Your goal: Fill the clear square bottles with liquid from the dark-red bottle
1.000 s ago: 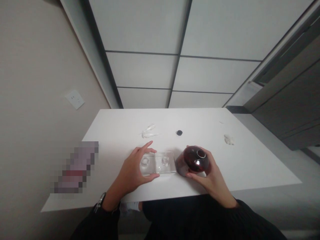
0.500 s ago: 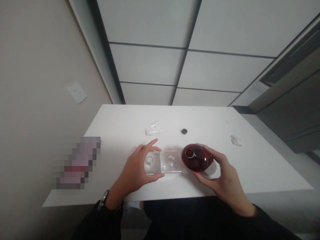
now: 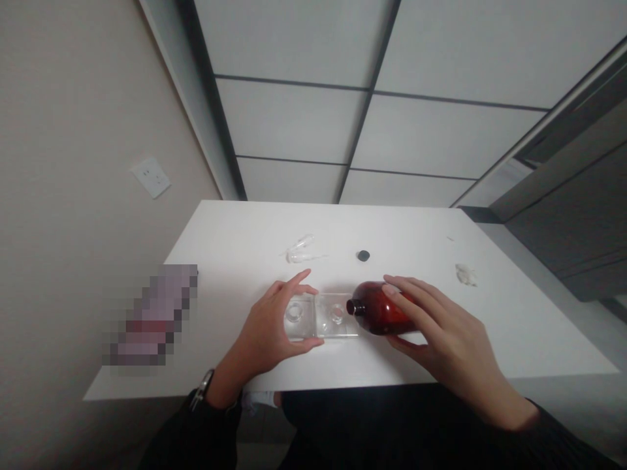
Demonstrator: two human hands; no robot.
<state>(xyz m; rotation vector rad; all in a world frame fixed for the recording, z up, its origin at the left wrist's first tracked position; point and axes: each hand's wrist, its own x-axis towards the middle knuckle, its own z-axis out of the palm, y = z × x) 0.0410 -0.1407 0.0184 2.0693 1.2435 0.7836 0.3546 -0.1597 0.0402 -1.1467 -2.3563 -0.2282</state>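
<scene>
My right hand (image 3: 448, 333) is wrapped round an amber-brown bottle (image 3: 385, 310). The bottle is tilted far over, its uncapped neck pointing left above the right end of a clear plastic block (image 3: 326, 325). The block lies flat in two square sections, each with a round well. My left hand (image 3: 262, 329) spans the left section, thumb at the near edge and fingers at the far edge. Whether any liquid leaves the bottle cannot be seen. A small black cap (image 3: 363, 256) lies beyond the bottle, and clear plastic droppers (image 3: 300, 250) lie beyond the block.
The white table (image 3: 235, 235) stands against a panelled wall. A blurred-out pinkish flat object (image 3: 151, 313) lies at its left side. A crumpled whitish scrap (image 3: 465, 275) is at the right. A wall socket (image 3: 151, 177) is on the left wall.
My right hand has tipped the bottle over to the left, from nearly upright to lying almost level, so its neck faces the block. My left hand and the block stay put.
</scene>
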